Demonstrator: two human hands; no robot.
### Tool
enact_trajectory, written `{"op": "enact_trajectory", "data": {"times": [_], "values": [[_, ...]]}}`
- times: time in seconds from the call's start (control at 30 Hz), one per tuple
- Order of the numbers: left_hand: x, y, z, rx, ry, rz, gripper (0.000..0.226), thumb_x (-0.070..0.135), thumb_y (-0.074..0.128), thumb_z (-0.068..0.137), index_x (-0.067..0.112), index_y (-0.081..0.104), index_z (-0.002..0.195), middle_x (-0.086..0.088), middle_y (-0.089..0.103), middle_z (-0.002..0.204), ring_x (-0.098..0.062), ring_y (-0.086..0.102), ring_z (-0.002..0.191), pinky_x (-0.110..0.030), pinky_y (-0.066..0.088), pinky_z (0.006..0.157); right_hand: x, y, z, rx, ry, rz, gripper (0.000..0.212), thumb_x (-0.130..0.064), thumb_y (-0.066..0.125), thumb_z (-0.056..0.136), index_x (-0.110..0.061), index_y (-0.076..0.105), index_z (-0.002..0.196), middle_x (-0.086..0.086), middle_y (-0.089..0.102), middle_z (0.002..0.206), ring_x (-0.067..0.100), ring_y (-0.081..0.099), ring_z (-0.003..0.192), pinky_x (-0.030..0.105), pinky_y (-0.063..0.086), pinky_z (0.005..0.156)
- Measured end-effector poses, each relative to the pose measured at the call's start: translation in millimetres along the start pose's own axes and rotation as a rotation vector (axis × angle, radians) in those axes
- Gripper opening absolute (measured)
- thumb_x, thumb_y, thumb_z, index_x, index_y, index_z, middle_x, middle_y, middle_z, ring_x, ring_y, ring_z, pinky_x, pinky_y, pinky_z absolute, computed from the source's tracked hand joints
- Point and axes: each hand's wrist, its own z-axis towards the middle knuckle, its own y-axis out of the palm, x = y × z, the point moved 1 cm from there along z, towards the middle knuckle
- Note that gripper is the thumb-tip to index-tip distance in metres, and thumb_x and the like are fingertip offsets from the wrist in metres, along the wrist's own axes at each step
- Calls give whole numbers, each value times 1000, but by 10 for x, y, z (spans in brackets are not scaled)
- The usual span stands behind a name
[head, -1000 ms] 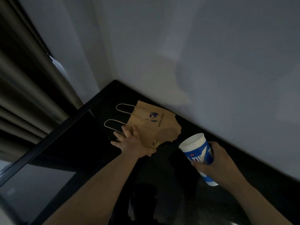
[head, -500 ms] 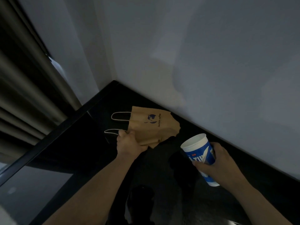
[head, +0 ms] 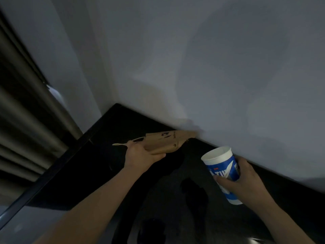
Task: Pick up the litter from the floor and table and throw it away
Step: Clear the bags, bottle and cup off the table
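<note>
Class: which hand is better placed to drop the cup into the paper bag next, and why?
Right, probably: the right hand grips the paper cup, close beside the paper bag the left hand holds.

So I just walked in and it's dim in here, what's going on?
A person is gathering litter. Their left hand grips a flat brown paper bag near its handles, holding it above the glossy black surface. Their right hand holds a blue and white paper cup, open end up.
</note>
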Motion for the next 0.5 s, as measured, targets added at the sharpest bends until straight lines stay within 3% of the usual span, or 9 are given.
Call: {"op": "enact_trajectory", "data": {"times": [0.23, 0.37, 0.5], "values": [[882, -200, -289, -2, 257, -137, 76, 52, 87, 52, 14, 65, 114, 10, 39, 88, -13, 51, 98, -15, 39, 81, 0, -567, -524, 199, 11, 145, 59, -31, 82, 70, -32, 41, 113, -6, 56, 109, 3, 55, 86, 20, 44, 69], [1441, -200, -484, -99, 402, -161, 88, 76, 75, 43, 18, 64, 109, 1, 46, 107, -11, 52, 99, -19, 46, 87, 109, -962, -874, 348, 21, 217, 59, -29, 81, 71, -30, 42, 116, -7, 59, 107, 2, 58, 88, 14, 42, 62], [2006, -131, -911, -184, 536, -139, 90, 72, 74, 53, 19, 55, 123, 3, 36, 113, -10, 47, 98, -17, 39, 86, 311, -1324, -1395, 486, 66, 225, 59, -33, 81, 71, -30, 42, 116, -9, 58, 106, 1, 58, 86, 11, 41, 60]]}}
